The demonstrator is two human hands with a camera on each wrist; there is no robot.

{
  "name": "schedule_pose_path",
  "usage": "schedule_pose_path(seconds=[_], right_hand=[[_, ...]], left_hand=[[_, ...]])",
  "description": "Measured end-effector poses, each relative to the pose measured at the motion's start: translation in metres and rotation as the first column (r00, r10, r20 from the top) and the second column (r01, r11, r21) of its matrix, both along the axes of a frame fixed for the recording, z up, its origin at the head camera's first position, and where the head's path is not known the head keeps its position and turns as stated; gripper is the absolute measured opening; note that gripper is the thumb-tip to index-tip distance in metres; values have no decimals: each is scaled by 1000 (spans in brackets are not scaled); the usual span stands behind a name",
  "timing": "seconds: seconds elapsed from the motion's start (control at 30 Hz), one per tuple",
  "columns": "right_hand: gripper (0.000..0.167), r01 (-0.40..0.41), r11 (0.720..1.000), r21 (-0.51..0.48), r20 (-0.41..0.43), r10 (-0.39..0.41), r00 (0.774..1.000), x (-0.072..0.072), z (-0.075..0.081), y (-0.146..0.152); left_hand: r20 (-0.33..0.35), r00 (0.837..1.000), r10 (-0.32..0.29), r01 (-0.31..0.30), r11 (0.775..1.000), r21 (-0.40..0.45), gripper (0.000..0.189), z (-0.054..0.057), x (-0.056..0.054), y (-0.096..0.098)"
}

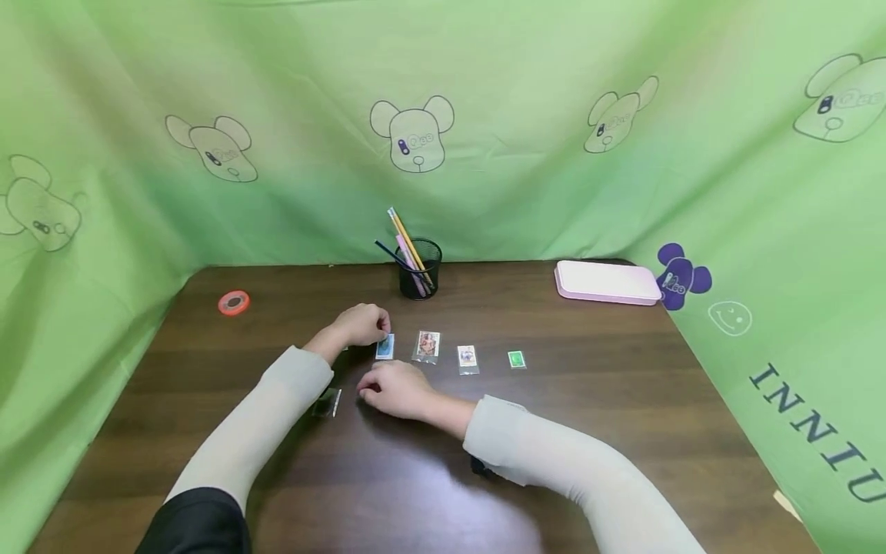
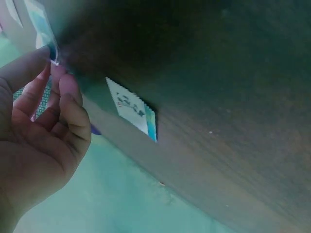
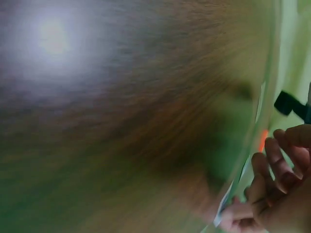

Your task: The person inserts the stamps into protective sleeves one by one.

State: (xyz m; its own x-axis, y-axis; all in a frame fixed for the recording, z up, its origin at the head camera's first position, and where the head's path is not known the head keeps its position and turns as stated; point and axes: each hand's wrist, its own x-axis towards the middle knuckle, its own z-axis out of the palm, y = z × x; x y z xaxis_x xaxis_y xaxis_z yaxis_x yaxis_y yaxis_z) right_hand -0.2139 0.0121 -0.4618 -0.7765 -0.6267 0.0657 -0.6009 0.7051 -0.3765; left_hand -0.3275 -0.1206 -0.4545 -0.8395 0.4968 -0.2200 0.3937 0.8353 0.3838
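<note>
My left hand [image 1: 358, 325] pinches a small blue stamp [image 1: 385, 348] at its upper edge between thumb and fingertips. Seen from the left wrist, this stamp [image 2: 41, 22] shows blue and white. Another stamp [image 2: 130, 106], white with a dark picture and a teal end, lies on the wood beside that hand. Just nearer to me, my right hand [image 1: 398, 388] hovers low with loosely bent fingers. In the right wrist view its fingers [image 3: 262, 167] hold nothing. A clear plastic sleeve [image 1: 332, 402] lies by the left forearm, partly hidden under it.
Rightward in a row lie a reddish stamp [image 1: 428, 344], a pale stamp [image 1: 467, 356] and a green stamp [image 1: 516, 359]. Behind them stands a black mesh pen cup [image 1: 429, 261] with pencils. A pink-white case [image 1: 607, 282] sits back right, an orange tape roll [image 1: 234, 302] back left.
</note>
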Motion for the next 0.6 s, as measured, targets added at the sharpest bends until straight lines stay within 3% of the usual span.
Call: schedule_pose_path(seconds=[0.13,0.3,0.43,0.53,0.6], right_hand=[[16,-19,988,150,-111,35,993,5,-1,-20],[50,47,943,330,-150,3,989,14,-7,-46],[60,96,917,387,-156,-37,987,17,-13,-60],[56,126,922,366,-183,-61,981,18,-16,-65],[53,130,933,335,-195,-67,978,18,-17,-67]], left_hand=[[-1,999,39,-39,999,10,10,1,-2,-1],[33,997,73,-75,993,87,9,8,-3,-15],[52,994,94,-93,995,-23,16,18,-1,-36],[60,993,98,-89,986,-141,24,20,0,-49],[59,993,106,-94,980,-175,26,19,1,-56]])
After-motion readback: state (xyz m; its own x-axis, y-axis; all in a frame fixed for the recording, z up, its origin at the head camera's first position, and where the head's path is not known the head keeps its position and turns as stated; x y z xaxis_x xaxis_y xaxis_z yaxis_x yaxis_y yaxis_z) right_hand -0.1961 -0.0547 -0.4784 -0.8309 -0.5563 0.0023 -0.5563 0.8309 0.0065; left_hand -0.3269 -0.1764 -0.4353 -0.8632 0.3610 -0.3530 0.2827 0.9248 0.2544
